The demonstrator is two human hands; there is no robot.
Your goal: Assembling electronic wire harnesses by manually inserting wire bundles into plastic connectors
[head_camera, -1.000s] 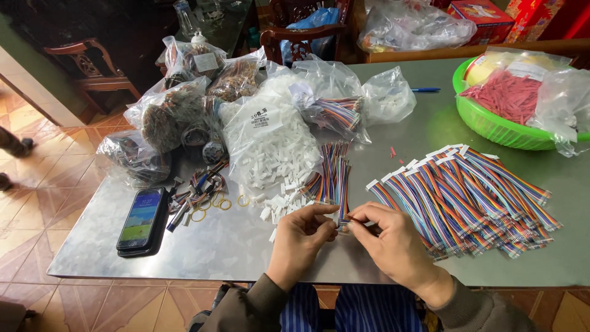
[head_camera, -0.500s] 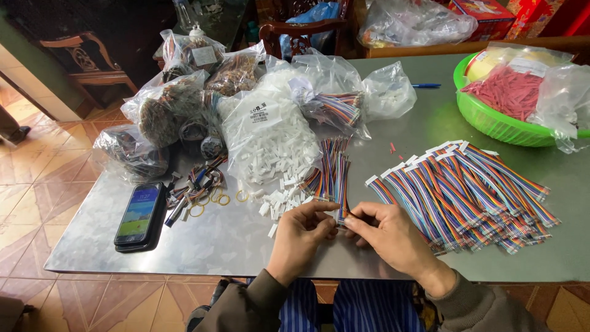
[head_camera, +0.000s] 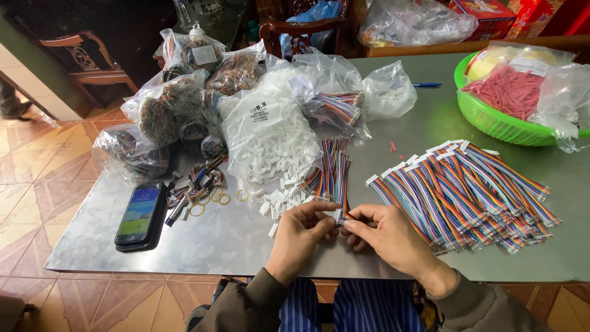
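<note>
Home-based piecework station, not a factory floor. Bare metal table (head_camera: 203, 246) serves as the bench; orange-brown tiled floor (head_camera: 37, 178) at left of frame, carved wooden chair (head_camera: 86, 58) in the upper left, another chair (head_camera: 295, 34) at top centre: domestic furniture. Table crowded with bulk stock: clear plastic bags of white connector housings (head_camera: 270, 138), bags of wire bundles (head_camera: 163, 107) toward the upper left, a fanned stack of rainbow ribbon cables (head_camera: 467, 190) at right, green plastic basket (head_camera: 485, 120) with bagged red parts in the upper right. Phone (head_camera: 140, 215) lying at lower left, rubber bands (head_camera: 215, 200) loose beside it.
</note>
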